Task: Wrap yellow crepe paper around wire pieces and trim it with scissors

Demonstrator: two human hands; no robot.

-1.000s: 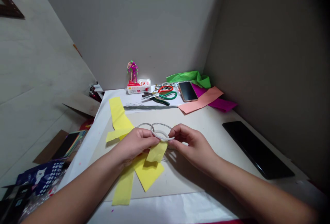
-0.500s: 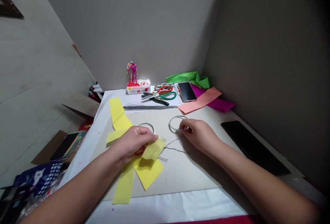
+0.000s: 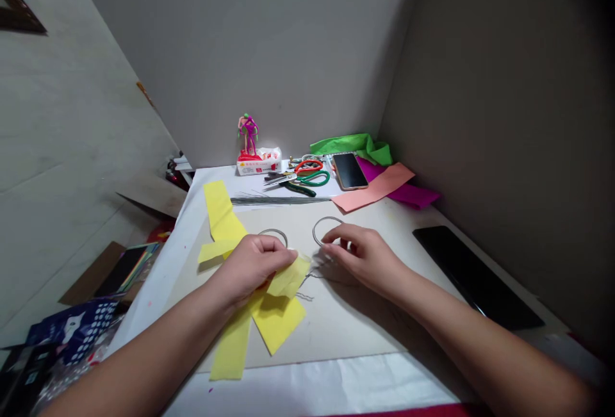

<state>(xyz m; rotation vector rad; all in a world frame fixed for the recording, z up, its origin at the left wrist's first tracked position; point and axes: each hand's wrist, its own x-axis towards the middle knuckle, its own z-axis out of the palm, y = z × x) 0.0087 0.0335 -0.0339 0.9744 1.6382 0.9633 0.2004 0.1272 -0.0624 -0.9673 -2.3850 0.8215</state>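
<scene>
Yellow strip point(image 3: 289, 279) sits over the middle of the grey board point(image 3: 293, 217), pinched by the left hand point(image 3: 262, 263). Thumb and finger are clamped together on its top end. From that pinch, the loose part hangs out to the right and back toward the person. The left hand hides some of it, so I cannot tell which way its long side runs. Twisted wire point(image 3: 311, 276) pokes out from behind it, pointing to the board's right side.

Over the board's far middle part is a thin wire ring point(image 3: 314, 228). The right hand point(image 3: 358, 247) is much nearer to this ring than the left hand is. Its fingertips are at the ring's right side; I cannot tell if they hold it, or if the ring lies flat. A second ring point(image 3: 275, 232) shows left of it, just past the left knuckles.

Other yellow strips point(image 3: 230, 348) cover the board's left part, and one pokes over the near edge. Past the far edge are thin wires point(image 3: 278, 200) and scissors point(image 3: 288, 178). A black slab point(image 3: 475, 279) fills the right side. Bare board shows between the two rings and along the near right part.
</scene>
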